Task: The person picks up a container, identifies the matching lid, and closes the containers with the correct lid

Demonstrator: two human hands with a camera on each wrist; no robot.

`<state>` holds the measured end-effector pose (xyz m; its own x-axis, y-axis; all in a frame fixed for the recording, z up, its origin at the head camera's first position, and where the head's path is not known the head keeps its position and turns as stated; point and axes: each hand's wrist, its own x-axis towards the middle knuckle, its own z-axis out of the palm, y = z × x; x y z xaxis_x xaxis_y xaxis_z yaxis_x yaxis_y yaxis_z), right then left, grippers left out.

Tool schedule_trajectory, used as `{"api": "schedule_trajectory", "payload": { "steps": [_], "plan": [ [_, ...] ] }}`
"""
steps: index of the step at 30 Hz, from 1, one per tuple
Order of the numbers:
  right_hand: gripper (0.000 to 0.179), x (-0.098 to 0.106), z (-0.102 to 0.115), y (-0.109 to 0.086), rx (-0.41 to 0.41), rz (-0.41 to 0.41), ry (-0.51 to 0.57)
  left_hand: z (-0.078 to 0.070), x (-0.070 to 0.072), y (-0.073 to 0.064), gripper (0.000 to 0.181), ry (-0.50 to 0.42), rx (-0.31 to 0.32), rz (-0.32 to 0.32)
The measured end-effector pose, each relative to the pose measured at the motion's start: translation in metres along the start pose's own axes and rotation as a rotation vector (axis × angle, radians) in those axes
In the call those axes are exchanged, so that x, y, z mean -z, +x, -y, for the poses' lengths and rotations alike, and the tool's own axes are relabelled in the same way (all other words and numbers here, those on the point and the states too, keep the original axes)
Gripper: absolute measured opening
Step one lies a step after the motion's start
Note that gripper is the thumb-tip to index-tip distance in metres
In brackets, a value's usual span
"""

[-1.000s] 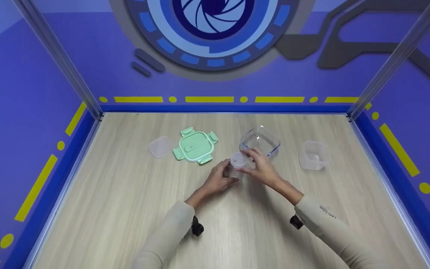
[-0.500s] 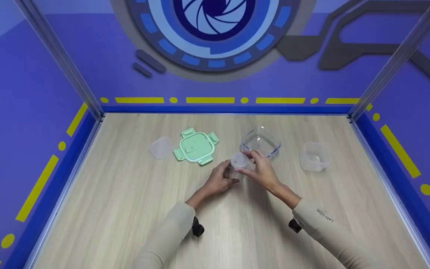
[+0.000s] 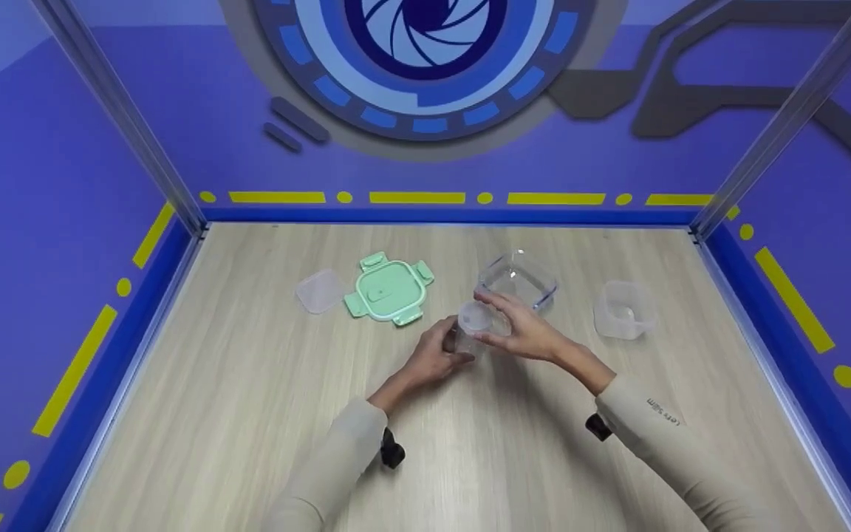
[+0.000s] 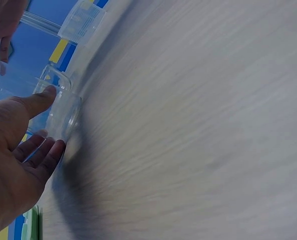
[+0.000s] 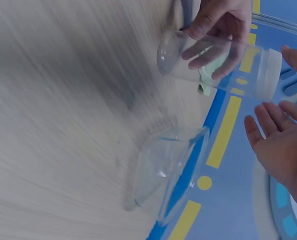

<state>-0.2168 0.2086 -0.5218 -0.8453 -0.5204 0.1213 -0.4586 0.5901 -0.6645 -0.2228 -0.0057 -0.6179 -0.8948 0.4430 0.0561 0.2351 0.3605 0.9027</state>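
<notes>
A clear cylindrical jar [image 5: 243, 70] with a translucent white lid [image 3: 474, 316] stands near the table's middle. My left hand [image 3: 433, 352] grips the jar's lower body from the side, its thumb and fingers round the wall. At the lid, my right hand [image 3: 523, 329] has its fingers spread on either side. In the right wrist view this right hand [image 5: 283, 140] shows a small gap between its fingers and the lid; the thumb is close to the rim. Whether the jar's base touches the table cannot be told.
Behind the right hand sits a clear square glass container [image 3: 518, 281]. A green locking lid [image 3: 390, 290] and a thin translucent square lid [image 3: 320, 291] lie to the left. A translucent plastic tub [image 3: 622, 310] stands at the right. Blue walls [image 3: 425, 177] enclose the table [image 3: 248, 414].
The right hand has turned about the lid and its fingers have spread wider, the wrist swinging to the right. The left hand keeps its hold on the jar.
</notes>
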Motion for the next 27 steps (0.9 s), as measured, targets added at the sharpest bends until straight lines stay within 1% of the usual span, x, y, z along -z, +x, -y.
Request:
{"api": "schedule_trajectory", "payload": {
  "steps": [2, 4, 7, 9, 12, 18, 22, 27],
  "plan": [
    [0.067, 0.003, 0.001, 0.001, 0.011, 0.037, -0.003, 0.001, 0.0, 0.0, 0.064, -0.003, -0.002, -0.004],
    [0.064, 0.005, 0.002, 0.002, 0.015, 0.054, 0.004, 0.001, 0.0, 0.0, 0.064, -0.009, -0.004, -0.006],
    [0.062, 0.005, 0.002, 0.004, 0.01, 0.051, 0.016, 0.002, -0.001, 0.0, 0.065, -0.014, -0.011, -0.008],
    [0.063, 0.004, 0.002, 0.004, -0.009, 0.042, 0.028, 0.002, 0.0, -0.001, 0.064, -0.014, -0.017, -0.01],
    [0.064, 0.001, 0.001, 0.003, -0.028, 0.018, 0.02, 0.002, 0.0, -0.001, 0.064, -0.004, -0.016, -0.011],
    [0.063, -0.007, -0.001, 0.003, -0.003, -0.06, -0.043, 0.0, 0.0, -0.002, 0.064, 0.012, 0.016, 0.005],
    [0.062, -0.012, -0.002, 0.003, -0.008, -0.107, -0.061, 0.0, -0.001, -0.002, 0.063, 0.019, 0.031, 0.0],
    [0.061, -0.016, -0.003, 0.003, -0.013, -0.159, -0.059, 0.0, -0.001, -0.001, 0.062, 0.017, 0.024, -0.008]
  ]
}}
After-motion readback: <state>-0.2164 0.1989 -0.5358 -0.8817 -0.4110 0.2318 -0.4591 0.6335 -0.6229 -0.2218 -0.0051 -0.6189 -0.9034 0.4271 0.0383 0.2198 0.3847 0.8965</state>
